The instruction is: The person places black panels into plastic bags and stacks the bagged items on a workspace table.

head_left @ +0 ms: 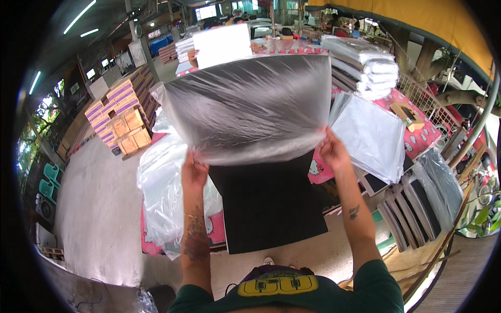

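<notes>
A wide clear plastic bag (250, 109) is stretched between my hands, and dark material shows through it. My left hand (194, 171) pinches its near left corner. At the near right corner, my right hand (333, 148) grips the edge with closed fingers. Below the bag lies a flat black sheet (269, 208), its near end reaching past the table edge toward me. Whether it continues into the bag I cannot tell. Loose clear plastic bags (167, 177) are heaped beside my left forearm. A flat pile of clear plastic sleeves (368, 135) lies beyond my right hand.
Pink patterned cloth (417, 130) covers the table. Opposite, another person's hand (193, 57) holds up a white sheet (223, 44). Wrapped stacks (365, 65) stand at the far right, bundled black-and-grey sheets (409, 214) at the near right. Cartons (122, 115) are piled on the left floor.
</notes>
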`<state>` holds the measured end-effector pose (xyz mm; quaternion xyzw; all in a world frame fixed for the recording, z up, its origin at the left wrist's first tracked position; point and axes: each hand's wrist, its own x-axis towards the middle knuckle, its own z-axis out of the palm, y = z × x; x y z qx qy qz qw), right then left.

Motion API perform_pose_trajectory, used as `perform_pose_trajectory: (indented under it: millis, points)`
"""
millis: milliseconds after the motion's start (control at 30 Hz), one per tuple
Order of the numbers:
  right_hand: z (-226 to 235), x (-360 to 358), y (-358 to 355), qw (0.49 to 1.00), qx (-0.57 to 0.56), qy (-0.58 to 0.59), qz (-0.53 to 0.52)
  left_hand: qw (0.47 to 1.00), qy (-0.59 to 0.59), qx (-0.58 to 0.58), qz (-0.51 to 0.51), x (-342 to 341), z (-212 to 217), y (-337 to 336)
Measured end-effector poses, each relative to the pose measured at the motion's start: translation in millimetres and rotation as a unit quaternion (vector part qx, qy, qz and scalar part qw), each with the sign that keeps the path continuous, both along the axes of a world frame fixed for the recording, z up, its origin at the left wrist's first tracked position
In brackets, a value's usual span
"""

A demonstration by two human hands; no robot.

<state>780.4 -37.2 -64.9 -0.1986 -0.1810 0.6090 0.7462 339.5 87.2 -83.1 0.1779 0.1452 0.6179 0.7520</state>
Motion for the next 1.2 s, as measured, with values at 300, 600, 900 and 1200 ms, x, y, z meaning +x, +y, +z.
perform_pose_trajectory:
  millis: [300, 600, 900, 1200]
  points:
    - [-155.4, -16.9, -6.7, 0.934, -0.156, -0.259, -0.191, 0.942, 0.333, -0.036, 0.014, 9.6, -109.9, -25.5]
    - [-66.4, 42.6, -35.4, 0.882, -0.114, -0.398, -0.224, 0.833, 0.495, 0.246, -0.023, 116.8, -18.7, 4.5]
    - [-18.7, 173.3, -159.2, 0.878, -0.192, -0.29, -0.33, 0.898, 0.332, 0.169, -0.236, 305.0, -2.3, -22.0]
    - [-49.8, 216.9, -217.4, 0.806, -0.348, -0.367, -0.307, 0.863, 0.429, 0.214, -0.161, 452.1, -71.3, 33.8]
